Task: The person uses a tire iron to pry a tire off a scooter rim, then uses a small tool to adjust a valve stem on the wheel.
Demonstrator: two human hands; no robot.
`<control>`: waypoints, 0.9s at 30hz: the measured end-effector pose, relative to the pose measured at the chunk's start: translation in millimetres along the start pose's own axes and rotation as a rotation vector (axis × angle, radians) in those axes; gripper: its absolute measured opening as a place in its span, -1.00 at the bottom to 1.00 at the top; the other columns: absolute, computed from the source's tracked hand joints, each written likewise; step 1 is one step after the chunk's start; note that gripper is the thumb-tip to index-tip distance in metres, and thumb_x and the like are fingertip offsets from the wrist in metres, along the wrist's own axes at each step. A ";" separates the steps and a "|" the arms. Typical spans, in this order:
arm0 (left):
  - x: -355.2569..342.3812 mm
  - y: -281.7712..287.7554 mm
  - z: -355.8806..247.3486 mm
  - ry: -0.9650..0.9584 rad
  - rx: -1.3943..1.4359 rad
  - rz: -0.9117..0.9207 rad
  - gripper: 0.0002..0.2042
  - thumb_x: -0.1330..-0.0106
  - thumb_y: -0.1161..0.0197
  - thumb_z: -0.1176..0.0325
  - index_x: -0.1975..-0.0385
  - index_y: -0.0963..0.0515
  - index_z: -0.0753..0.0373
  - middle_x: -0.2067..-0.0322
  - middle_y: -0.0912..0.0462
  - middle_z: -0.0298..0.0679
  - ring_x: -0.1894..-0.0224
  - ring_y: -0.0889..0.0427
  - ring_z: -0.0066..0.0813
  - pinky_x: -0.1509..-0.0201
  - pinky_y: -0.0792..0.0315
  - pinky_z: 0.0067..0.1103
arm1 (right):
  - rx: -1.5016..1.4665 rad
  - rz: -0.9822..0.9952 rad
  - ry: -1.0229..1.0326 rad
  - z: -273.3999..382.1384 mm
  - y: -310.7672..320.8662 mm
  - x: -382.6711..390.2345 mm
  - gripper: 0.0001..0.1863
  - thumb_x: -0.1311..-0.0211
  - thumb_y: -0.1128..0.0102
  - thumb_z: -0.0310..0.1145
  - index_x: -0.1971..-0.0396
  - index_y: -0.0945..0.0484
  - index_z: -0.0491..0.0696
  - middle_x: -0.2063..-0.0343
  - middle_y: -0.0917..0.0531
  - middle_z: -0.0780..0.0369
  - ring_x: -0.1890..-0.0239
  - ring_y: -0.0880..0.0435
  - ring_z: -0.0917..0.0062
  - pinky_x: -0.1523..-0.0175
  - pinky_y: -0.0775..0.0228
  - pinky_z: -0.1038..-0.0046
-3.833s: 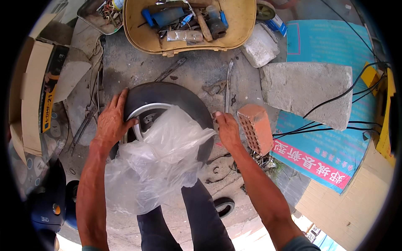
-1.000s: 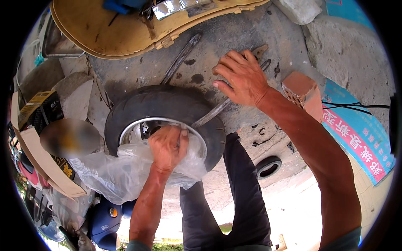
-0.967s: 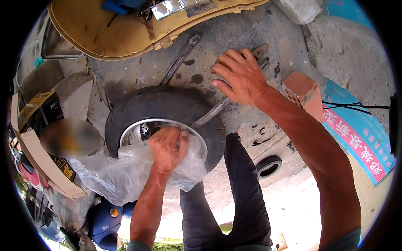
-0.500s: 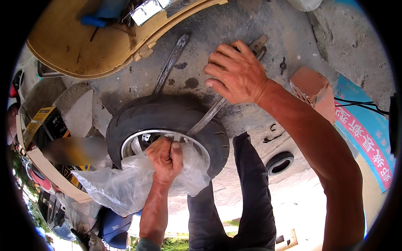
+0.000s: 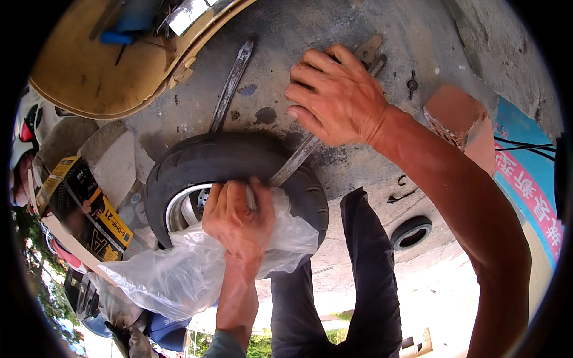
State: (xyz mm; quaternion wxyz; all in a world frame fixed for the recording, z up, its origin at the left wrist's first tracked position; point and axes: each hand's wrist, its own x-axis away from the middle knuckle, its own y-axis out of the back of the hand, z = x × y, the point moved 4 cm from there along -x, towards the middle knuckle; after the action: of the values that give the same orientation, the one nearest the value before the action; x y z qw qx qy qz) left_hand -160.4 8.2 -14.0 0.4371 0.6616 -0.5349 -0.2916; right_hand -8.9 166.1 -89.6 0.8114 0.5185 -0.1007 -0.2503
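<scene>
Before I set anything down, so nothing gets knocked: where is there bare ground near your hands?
Bare, stained concrete shows between the yellow tub, the left metal bar and the right hand. Around the wheel it is crowded with the left hand, plastic bag and right metal bar.

Printed matter, two items.
Black-and-yellow box [image 5: 80,203]: dark letters and numerals on its yellow panel, yellow letters on black beside it; blue-and-pink sheet [image 5: 524,190]: large white characters along its pink band.

Wheel [image 5: 227,155] is under the left hand [image 5: 239,218], plastic bag [image 5: 185,262] partly on it; brick [image 5: 456,116] right of the right hand [image 5: 340,98] (second tyre [image 5: 400,238] is back behind that hand), tub [image 5: 95,89] ahead-left of both.
</scene>
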 end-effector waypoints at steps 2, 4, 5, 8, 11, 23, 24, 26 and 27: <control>3.1 -3.2 10.2 -0.112 -0.041 -0.052 -0.80 -0.25 -0.25 0.63 0.53 -0.36 0.35 0.62 -0.40 -0.11 0.57 -0.41 -0.06 0.48 -0.27 -0.27 | 0.002 0.001 0.013 -1.4 0.6 -5.1 -0.76 -0.24 -0.31 -0.13 0.26 -0.64 0.03 0.20 -0.59 0.29 -0.02 -0.52 0.41 -0.14 -0.26 0.22; 4.7 -6.5 20.8 -0.166 0.052 -0.094 -0.81 -0.21 -0.22 0.68 0.53 -0.33 0.36 0.63 -0.37 -0.09 0.60 -0.36 -0.08 0.51 -0.20 -0.29 | -0.004 -0.014 0.028 0.5 0.1 -8.7 -0.77 -0.22 -0.32 -0.14 0.26 -0.64 0.02 0.21 -0.59 0.29 -0.01 -0.52 0.40 -0.13 -0.26 0.21; 4.7 -4.2 24.4 -0.161 0.085 -0.102 -0.81 -0.20 -0.21 0.69 0.54 -0.33 0.35 0.63 -0.36 -0.09 0.61 -0.34 -0.09 0.52 -0.19 -0.29 | -0.006 -0.011 0.032 1.8 1.5 -11.6 -0.76 -0.20 -0.32 -0.15 0.27 -0.64 0.02 0.22 -0.59 0.29 0.02 -0.53 0.40 -0.11 -0.26 0.21; 1.0 -6.0 27.3 -0.141 0.169 -0.127 -0.82 -0.18 -0.18 0.69 0.56 -0.33 0.36 0.65 -0.34 -0.11 0.63 -0.31 -0.12 0.54 -0.16 -0.30 | -0.010 -0.008 0.033 2.6 -1.3 -10.5 -0.77 -0.20 -0.32 -0.16 0.29 -0.63 0.02 0.23 -0.59 0.28 0.05 -0.53 0.38 -0.12 -0.26 0.21; 2.5 -7.1 27.7 -0.131 0.213 -0.154 -0.79 -0.13 -0.19 0.68 0.62 -0.32 0.31 0.66 -0.36 -0.15 0.65 -0.31 -0.18 0.56 -0.16 -0.36 | 0.059 0.074 0.039 2.9 -1.2 -8.9 -0.74 -0.34 -0.23 -0.05 0.31 -0.69 0.07 0.28 -0.62 0.34 0.04 -0.56 0.47 -0.16 -0.26 0.22; 10.0 -3.8 39.3 -0.084 0.376 -0.133 -0.82 -0.10 -0.23 0.60 0.66 -0.37 0.34 0.66 -0.44 -0.17 0.63 -0.34 -0.25 0.52 -0.21 -0.43 | 0.027 -0.042 0.054 4.7 -0.6 1.1 -0.70 -0.30 -0.30 -0.04 0.50 -0.69 0.08 0.50 -0.68 0.37 0.27 -0.63 0.54 0.07 -0.39 0.38; 11.6 -3.7 42.1 -0.078 0.391 -0.134 -0.82 -0.11 -0.24 0.58 0.66 -0.39 0.35 0.66 -0.44 -0.17 0.63 -0.35 -0.25 0.51 -0.21 -0.43 | 0.017 -0.097 0.104 10.9 6.8 -2.6 -0.71 -0.24 -0.35 -0.03 0.50 -0.65 0.07 0.51 -0.63 0.38 0.32 -0.60 0.53 0.11 -0.38 0.39; 17.0 -1.5 47.9 -0.039 0.450 -0.190 -0.79 -0.16 -0.25 0.45 0.66 -0.42 0.38 0.66 -0.45 -0.19 0.60 -0.35 -0.30 0.48 -0.22 -0.45 | -0.006 -0.207 0.202 27.8 29.1 -7.0 -0.68 -0.13 -0.45 -0.03 0.52 -0.59 0.06 0.54 -0.53 0.39 0.40 -0.53 0.50 0.20 -0.34 0.41; 18.0 1.9 51.7 -0.039 0.457 -0.190 -0.77 -0.17 -0.25 0.43 0.65 -0.43 0.38 0.66 -0.45 -0.19 0.60 -0.34 -0.32 0.47 -0.21 -0.45 | 0.008 -0.175 0.217 32.4 35.6 -7.8 -0.67 -0.11 -0.47 -0.02 0.51 -0.59 0.06 0.54 -0.53 0.39 0.42 -0.52 0.52 0.22 -0.33 0.41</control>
State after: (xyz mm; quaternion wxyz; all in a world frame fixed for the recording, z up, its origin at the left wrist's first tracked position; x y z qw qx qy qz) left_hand -200.7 -23.0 -34.0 0.2364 0.7849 -0.5307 -0.2154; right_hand -18.5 156.5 -42.8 0.7905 0.5525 0.0326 -0.2622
